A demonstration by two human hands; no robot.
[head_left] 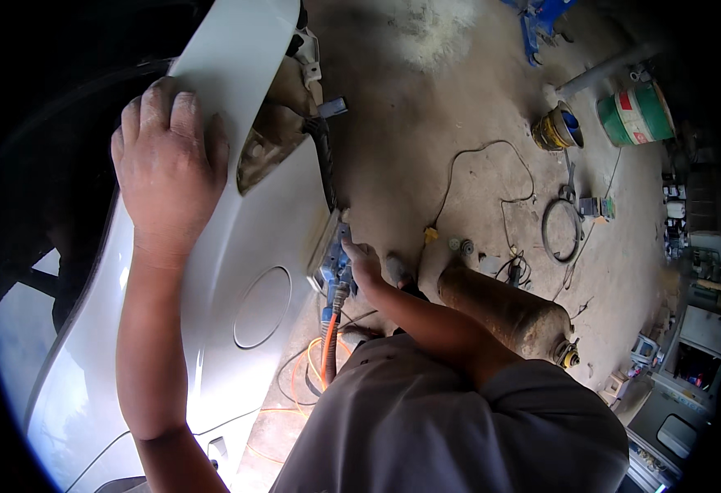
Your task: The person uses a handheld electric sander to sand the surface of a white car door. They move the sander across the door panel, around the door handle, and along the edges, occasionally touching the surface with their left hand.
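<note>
My left hand (pixel 167 168) lies palm down on the white car body (pixel 212 222), high up beside the dark window opening. Its fingers are stretched out with nothing in them. To the right, my right hand (pixel 362 264) is closed around a blue power sander (pixel 336 264), its fingers partly hidden by the tool. The sander's flat pad faces the rear side panel and appears to touch it; that edge is blurred. An orange air line and a dark ribbed hose (pixel 328 345) hang from the tool. Left of it sits the round fuel flap (pixel 263 307) in the panel.
A rusty cylindrical tank (pixel 508 308) lies on the concrete floor at my right. Cables and a black hose loop (pixel 561 231) are spread beyond it. Farther off stand a yellow bucket (pixel 556 130) and a green drum (pixel 636 115). Cluttered shelves line the far right.
</note>
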